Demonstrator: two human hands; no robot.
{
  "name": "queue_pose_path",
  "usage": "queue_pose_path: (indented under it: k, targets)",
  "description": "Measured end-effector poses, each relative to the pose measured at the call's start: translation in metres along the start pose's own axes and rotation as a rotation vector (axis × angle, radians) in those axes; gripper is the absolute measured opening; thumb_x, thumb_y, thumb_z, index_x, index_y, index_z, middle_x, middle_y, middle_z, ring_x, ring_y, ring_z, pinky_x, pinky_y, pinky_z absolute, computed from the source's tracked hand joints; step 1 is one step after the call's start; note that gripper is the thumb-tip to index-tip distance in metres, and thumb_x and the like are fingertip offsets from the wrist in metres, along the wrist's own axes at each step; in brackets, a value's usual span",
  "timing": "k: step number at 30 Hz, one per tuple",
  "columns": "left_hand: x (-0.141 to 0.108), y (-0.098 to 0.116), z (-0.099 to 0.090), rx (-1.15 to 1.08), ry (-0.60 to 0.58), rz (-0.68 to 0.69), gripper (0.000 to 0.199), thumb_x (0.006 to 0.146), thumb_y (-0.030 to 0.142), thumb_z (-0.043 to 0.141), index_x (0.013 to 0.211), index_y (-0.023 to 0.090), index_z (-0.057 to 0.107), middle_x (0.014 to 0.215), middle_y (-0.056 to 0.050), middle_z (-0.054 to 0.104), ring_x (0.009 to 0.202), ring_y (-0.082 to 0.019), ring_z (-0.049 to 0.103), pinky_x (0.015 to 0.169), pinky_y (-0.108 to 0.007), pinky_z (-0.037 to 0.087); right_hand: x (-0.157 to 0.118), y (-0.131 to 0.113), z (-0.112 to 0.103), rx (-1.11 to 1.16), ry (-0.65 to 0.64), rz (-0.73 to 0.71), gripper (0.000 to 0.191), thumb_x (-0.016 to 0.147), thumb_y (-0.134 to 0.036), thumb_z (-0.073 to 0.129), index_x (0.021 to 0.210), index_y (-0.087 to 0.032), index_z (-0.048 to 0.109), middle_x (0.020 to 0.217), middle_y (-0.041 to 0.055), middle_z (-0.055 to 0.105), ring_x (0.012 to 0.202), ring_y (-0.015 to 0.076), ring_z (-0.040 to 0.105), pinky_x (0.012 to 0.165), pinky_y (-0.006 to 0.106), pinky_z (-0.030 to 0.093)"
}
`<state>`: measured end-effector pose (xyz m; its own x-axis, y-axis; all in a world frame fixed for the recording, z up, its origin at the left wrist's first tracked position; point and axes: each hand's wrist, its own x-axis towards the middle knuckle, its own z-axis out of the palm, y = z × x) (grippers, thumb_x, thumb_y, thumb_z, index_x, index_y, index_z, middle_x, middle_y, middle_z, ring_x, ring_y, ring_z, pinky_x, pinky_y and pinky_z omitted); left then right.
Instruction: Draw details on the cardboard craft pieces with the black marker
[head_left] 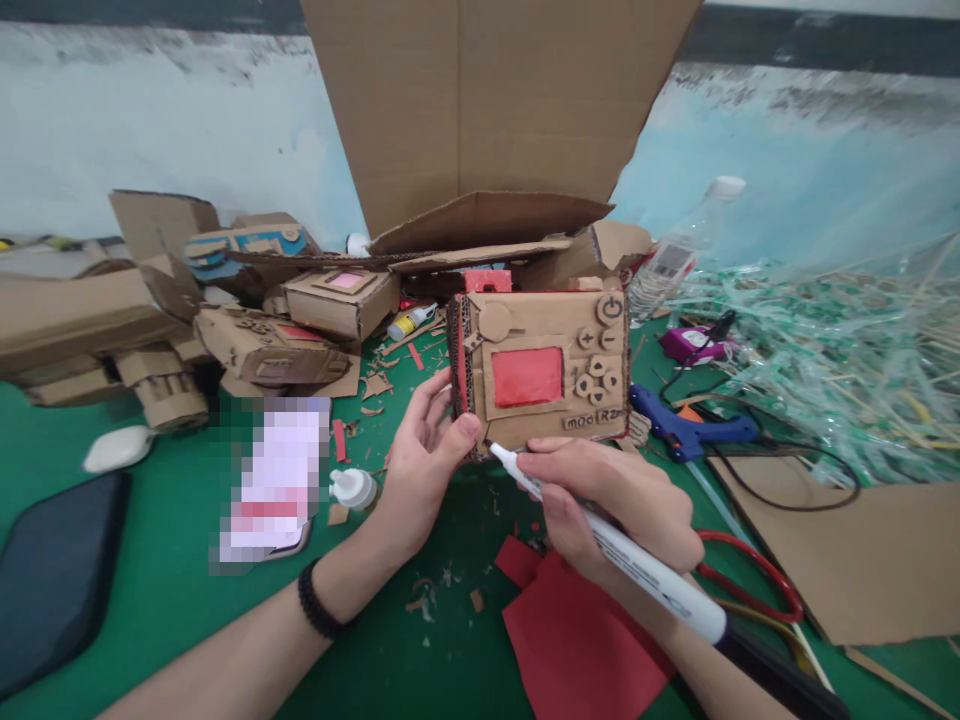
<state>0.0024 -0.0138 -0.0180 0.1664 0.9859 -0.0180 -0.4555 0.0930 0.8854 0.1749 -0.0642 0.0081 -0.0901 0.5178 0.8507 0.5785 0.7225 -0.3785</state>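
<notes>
A cardboard model camera (525, 420) with a red screen panel, round button pieces and raised lettering is held up in the middle of the head view. Its left lower corner is gripped by my left hand (424, 460), thumb on the front face and fingers behind. In my right hand (622, 500) is a white marker (645, 575) with a dark cap on its back end. The marker's tip is at the lower left edge of the model's front, close to my left thumb; whether it touches is hard to tell.
Cardboard models (337, 300) stand at the back left. Around me lie a phone (281, 480), a small white bottle (354, 489), red paper (577, 640), scissors (757, 570), a blue glue gun (697, 425), a clear plastic bottle (671, 255) and a cardboard sheet (862, 570).
</notes>
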Motion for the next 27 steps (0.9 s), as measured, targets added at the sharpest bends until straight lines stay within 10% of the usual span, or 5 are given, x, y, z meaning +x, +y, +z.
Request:
queue_pose_path:
  k: [27]
  targets:
    - [-0.0005, -0.0003, 0.0012, 0.001, 0.001, 0.011, 0.075, 0.082, 0.056, 0.094, 0.142, 0.027, 0.059, 0.163, -0.012, 0.060, 0.158, -0.035, 0.051, 0.127, -0.048, 0.049, 0.0061, 0.0034, 0.0043, 0.059, 0.000, -0.097, 0.017, 0.092, -0.011, 0.065, 0.102, -0.021, 0.075, 0.070, -0.0032, 0.079, 0.059, 0.0148, 0.077, 0.081, 0.028, 0.073]
